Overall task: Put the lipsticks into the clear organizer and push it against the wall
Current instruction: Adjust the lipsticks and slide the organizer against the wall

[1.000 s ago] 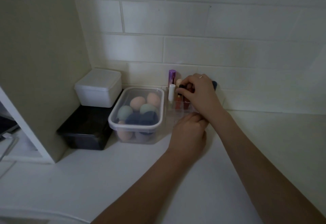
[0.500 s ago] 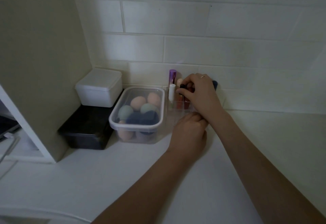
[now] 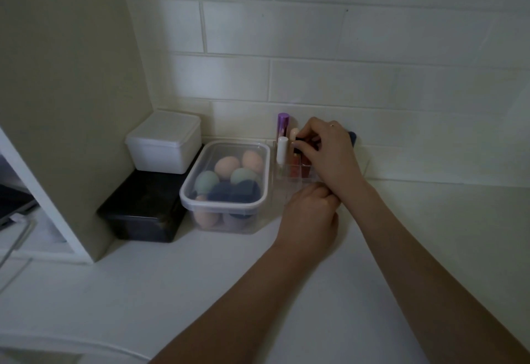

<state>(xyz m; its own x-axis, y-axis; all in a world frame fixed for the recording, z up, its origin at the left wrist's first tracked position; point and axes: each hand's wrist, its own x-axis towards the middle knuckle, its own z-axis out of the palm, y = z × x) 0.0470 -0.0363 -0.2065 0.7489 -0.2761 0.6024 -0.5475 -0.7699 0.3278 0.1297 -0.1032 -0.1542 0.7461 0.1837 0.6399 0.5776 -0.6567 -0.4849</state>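
1. Right hand (image 3: 329, 151), head view: its grip was pinched on the dark cap of a lipstick (image 3: 299, 142) standing in the clear organizer (image 3: 282, 175), fingertips curled down and to the left, wrist arched above the compartments.
2. Left hand (image 3: 311, 214) lay just before the organizer's front wall with fingers curled under; whether that grip was pressing or clasping the clear wall could not be told, as the fingertips were hidden.
3. Both forearms reached up from the lower right of the view, the right one crossing above the left hand's knuckles.
4. Inside the organizer stood a purple-capped tube (image 3: 283, 125), a white-capped tube (image 3: 282, 150) and reddish tubes (image 3: 294, 167); a dark blue item (image 3: 352, 137) showed behind the right hand.
5. The organizer stood on the white table (image 3: 430, 220) close to the tiled wall (image 3: 372, 82); whether it touched could not be told.
6. Just left of it was a lidded clear tub (image 3: 225, 203) of coloured sponges, then a white box (image 3: 165, 142) stacked on a black box (image 3: 143, 214).
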